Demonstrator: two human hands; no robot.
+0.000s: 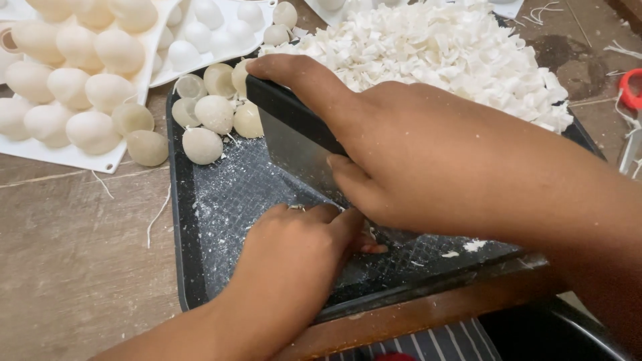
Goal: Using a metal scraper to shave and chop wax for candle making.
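So the right hand is wrapped around a bench scraper, the kind with a black handle along the top and a flat metal blade. The index finger is stretched out along the handle and the thumb presses against the blade's face, so that grip is firmly clenched on the tool. The blade stands upright with its bottom edge down on a dark tray that has a gridded liner dusted with white crumbs.

The left hand is curled in right at the foot of the blade, fingers tucked under. It looks like it's pinching something small there, but the piece itself is hidden behind the fingers, so I can't tell what that grip has hold of, if anything.

At the far end of the tray there's a big heap of white shavings. On the tray's far left corner sits a little cluster of pale egg-shaped pieces, a few spilling just off the edge onto the wooden table. Further left, more of those rounded shapes sit on a white mould sheet. Thin white strings lie scattered on the table.
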